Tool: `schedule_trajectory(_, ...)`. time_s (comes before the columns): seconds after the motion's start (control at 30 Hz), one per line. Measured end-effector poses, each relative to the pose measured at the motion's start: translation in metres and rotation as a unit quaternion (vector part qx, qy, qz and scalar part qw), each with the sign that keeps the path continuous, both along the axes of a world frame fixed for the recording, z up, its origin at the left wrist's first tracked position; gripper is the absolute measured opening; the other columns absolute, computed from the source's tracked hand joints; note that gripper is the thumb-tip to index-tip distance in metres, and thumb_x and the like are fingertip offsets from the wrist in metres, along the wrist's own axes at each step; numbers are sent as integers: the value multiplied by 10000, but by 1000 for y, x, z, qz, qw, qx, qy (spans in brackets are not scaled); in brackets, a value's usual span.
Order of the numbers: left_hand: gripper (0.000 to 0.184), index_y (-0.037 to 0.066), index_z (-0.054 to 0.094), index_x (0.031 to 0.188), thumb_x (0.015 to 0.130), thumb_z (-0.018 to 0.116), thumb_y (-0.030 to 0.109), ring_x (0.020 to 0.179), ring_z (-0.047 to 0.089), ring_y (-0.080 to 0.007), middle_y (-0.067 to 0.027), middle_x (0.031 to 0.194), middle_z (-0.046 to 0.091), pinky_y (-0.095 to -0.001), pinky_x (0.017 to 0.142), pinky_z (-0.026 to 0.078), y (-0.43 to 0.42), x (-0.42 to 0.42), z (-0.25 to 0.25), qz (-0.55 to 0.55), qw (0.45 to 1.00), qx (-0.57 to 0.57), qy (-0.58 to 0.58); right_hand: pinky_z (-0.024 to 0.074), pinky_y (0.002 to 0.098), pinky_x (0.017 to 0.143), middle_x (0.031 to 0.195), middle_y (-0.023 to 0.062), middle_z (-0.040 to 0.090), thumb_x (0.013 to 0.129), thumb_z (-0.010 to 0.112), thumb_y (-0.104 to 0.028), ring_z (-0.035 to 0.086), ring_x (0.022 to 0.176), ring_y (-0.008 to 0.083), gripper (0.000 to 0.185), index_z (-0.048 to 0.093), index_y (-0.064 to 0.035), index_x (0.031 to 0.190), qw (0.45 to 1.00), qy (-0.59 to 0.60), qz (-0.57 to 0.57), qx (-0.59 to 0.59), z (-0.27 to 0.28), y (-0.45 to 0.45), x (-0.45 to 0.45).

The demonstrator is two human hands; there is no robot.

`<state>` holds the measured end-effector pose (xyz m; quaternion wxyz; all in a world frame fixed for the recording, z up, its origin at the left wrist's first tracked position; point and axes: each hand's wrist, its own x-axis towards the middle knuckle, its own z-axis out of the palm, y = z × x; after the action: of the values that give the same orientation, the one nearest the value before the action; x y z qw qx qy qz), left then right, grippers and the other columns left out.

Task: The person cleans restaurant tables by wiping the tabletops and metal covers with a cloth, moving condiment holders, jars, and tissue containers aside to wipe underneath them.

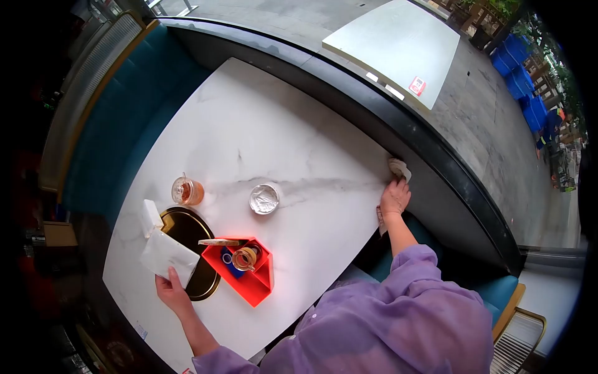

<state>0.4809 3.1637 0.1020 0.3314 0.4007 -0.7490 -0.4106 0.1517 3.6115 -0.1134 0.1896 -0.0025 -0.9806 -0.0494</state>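
Observation:
My left hand (pixel 172 288) pinches the near edge of a flat white packet (pixel 169 255), perhaps tissues, over a round dark tray (pixel 207 279) with a gold rim. Beside the packet stands a small white box-like piece (pixel 151 218). At the table's right edge, my right hand (pixel 395 198) is closed on a crumpled whitish cloth (pixel 398 167), part of which shows beyond the fingers. An orange-red divided box (pixel 254 294) sits right of the tray, holding a small glass jar (pixel 244 258) and a blue item (pixel 234 269).
On the white marbled table (pixel 311 237) stand a glass cup with amber liquid (pixel 187 191) and a foil-lined round dish (pixel 264 199). A dark ledge (pixel 430 137) borders the far and right sides. A teal bench (pixel 118 118) lies left.

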Motion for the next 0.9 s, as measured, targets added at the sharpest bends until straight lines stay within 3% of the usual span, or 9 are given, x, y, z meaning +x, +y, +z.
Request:
schedule_trajectory(0.1, 295, -80, 535, 1141, 915, 557, 108, 921, 582, -154, -122, 1050, 620, -267, 829, 450, 13, 16, 6, -14, 1000, -10, 5, 455, 404, 724, 1137, 151, 538, 827, 460, -159, 551, 913, 290, 227, 578, -47, 985, 989, -130, -63, -14, 7, 38, 30)
schedule_trajectory(0.17, 296, -77, 536, 1142, 915, 559, 112, 917, 579, -150, -119, 1053, 618, -267, 829, 450, 20, 26, 12, -11, 1000, -2, 4, 465, 422, 825, 1173, 170, 535, 899, 383, -175, 554, 1007, 327, 272, 570, -20, 1023, 880, -207, -360, -231, -21, 68, 45)
schedule_trajectory(0.2, 296, -77, 536, 1142, 915, 559, 112, 917, 579, -150, -119, 1053, 618, -267, 829, 450, 24, 28, 13, -12, 1000, -3, 8, 465, 422, 881, 1188, 187, 532, 940, 332, -216, 547, 1060, 350, 350, 549, 25, 1071, 860, -228, -381, -249, -19, 84, 58)
schedule_trajectory(0.37, 293, -77, 538, 1133, 918, 554, 121, 904, 573, -144, -114, 1042, 616, -260, 820, 451, 37, 40, 8, -15, 1000, -4, 18, 483, 405, 781, 1116, 132, 536, 846, 539, -138, 552, 957, 314, 310, 554, -109, 1154, 987, -47, -28, -154, 37, 65, 73)
schedule_trajectory(0.47, 283, -73, 543, 1126, 915, 555, 115, 902, 573, -140, -110, 1039, 616, -251, 813, 448, 55, 26, 20, -2, 1000, -8, 21, 463, 367, 735, 1125, 107, 531, 779, 598, -125, 551, 915, 271, 409, 550, -123, 1185, 964, -33, 220, -148, 87, -7, 63)
schedule_trajectory(0.6, 278, -70, 547, 1121, 909, 563, 109, 899, 572, -137, -110, 1037, 616, -248, 807, 447, 71, 12, 21, 11, 1000, -4, 27, 432, 328, 702, 1077, 54, 532, 759, 588, -145, 531, 841, 202, 303, 605, -152, 1062, 870, -76, 482, -67, 50, -82, 66)
schedule_trajectory(0.7, 280, -69, 549, 1122, 906, 568, 108, 897, 572, -135, -110, 1031, 619, -250, 802, 450, 75, 0, 17, 10, 1000, 5, 9, 435, 332, 683, 1077, 56, 536, 752, 578, -129, 533, 834, 214, 299, 608, -152, 1048, 887, -22, 449, -108, 22, -58, 40)
schedule_trajectory(0.77, 278, -67, 552, 1120, 905, 571, 107, 896, 572, -134, -108, 1027, 621, -251, 802, 451, 78, -7, 13, 9, 1000, 3, 10, 465, 383, 716, 1103, 101, 543, 742, 611, -122, 548, 880, 277, 290, 605, -131, 1033, 948, -28, 287, -139, 20, -15, 23)
schedule_trajectory(0.9, 280, -67, 550, 1121, 903, 573, 107, 900, 573, -134, -107, 1031, 622, -251, 809, 449, 79, -26, 10, 18, 999, 21, 18, 528, 368, 662, 1048, 108, 538, 778, 557, -120, 589, 834, 277, 291, 542, -165, 1065, 993, -54, 104, 0, 11, 74, 3)
